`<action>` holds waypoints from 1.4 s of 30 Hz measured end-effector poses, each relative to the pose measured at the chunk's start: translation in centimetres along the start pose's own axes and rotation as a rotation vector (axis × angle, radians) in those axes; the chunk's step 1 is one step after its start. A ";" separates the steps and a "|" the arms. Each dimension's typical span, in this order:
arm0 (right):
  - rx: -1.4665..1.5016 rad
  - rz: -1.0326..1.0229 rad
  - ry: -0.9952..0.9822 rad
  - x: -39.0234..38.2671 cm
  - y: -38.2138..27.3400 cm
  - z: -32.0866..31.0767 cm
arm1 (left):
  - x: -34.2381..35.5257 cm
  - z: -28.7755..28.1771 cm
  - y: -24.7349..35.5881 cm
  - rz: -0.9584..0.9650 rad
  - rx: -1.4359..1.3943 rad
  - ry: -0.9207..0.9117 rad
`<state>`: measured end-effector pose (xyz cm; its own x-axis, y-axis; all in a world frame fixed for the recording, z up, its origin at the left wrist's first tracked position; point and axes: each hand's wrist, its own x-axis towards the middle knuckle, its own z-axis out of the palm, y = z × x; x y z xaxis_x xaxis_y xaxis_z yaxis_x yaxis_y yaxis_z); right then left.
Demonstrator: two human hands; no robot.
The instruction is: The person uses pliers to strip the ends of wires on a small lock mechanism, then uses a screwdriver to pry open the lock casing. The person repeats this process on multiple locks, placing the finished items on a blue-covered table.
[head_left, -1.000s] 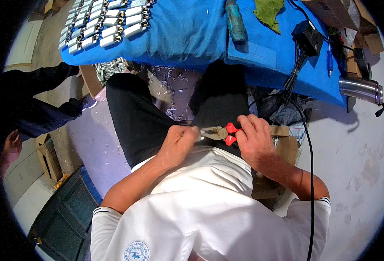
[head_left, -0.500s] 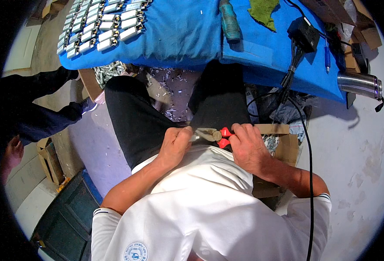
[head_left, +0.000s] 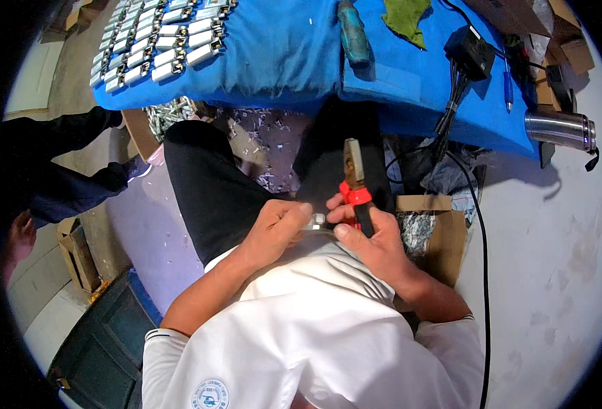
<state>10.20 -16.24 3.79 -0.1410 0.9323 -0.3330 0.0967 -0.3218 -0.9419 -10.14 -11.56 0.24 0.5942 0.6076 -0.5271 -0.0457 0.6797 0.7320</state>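
Note:
My left hand [head_left: 277, 228] is closed in my lap on a small silvery metal piece [head_left: 318, 221], whose end shows beside my thumb. My right hand [head_left: 365, 235] grips red-handled pliers [head_left: 353, 163], which point upward with their metal jaws away from the piece. The right thumb and fingertips are close to the piece; I cannot tell whether they touch it. Both hands are in front of my white shirt, over dark trousers.
A blue-covered table [head_left: 273, 48] holds rows of white rectangular parts [head_left: 202, 51], a teal tool [head_left: 355, 37], green cloth, cables and a steel flask [head_left: 560, 129]. Boxes of metal pieces [head_left: 440, 249] stand below. Another person's dark-clothed legs [head_left: 62, 184] and hand [head_left: 21, 232] are at the left.
The pliers have swung from horizontal on the small piece to upright, away from it, as my right hand turned and its thumb came toward the piece. My left hand stays nearly in place.

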 end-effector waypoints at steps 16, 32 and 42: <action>0.508 0.248 0.089 2.1 -0.9 1.9 | 0.8 -0.7 1.1 -0.253 -0.819 -0.200; 0.322 0.093 0.199 1.5 -2.1 1.1 | 0.5 -1.8 0.7 -0.114 -0.699 -0.235; 0.487 0.508 -0.081 1.0 -3.3 -0.6 | 0.2 -1.9 -0.5 -0.042 -0.387 -0.063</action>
<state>10.34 -14.10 6.58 -0.2702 0.6382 -0.7209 -0.2786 -0.7685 -0.5760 -11.52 -11.07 -1.04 0.6497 0.5574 -0.5169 -0.3124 0.8157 0.4869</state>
